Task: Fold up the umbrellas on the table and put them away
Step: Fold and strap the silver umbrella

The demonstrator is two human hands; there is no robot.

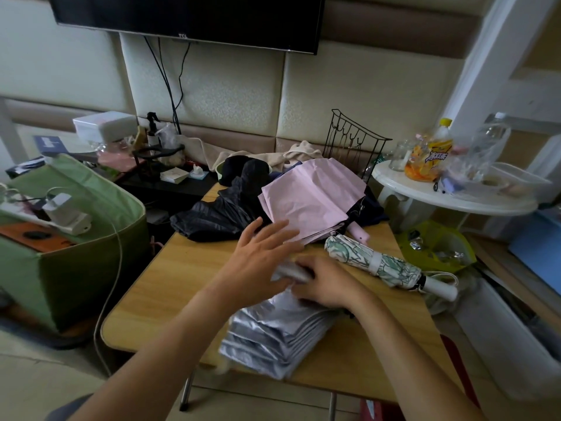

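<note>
With the silver umbrella (273, 332) lying at the near table (170, 287) edge, keep the right hand (326, 284) pinching its folds while the flat, open left hand (261, 253) smooths them tight.

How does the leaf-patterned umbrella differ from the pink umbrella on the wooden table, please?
The leaf-patterned umbrella is rolled into a tight bundle with a white strap round it; the pink umbrella is collapsed but loose, its panels spread flat and unstrapped. The leaf-patterned one is white with a green print; the pink one is plain. The leaf-patterned one lies alone near the table's right edge; the pink one overlaps dark umbrella fabric. Neither is in the person's hands, and both lie on the wooden table.
</note>
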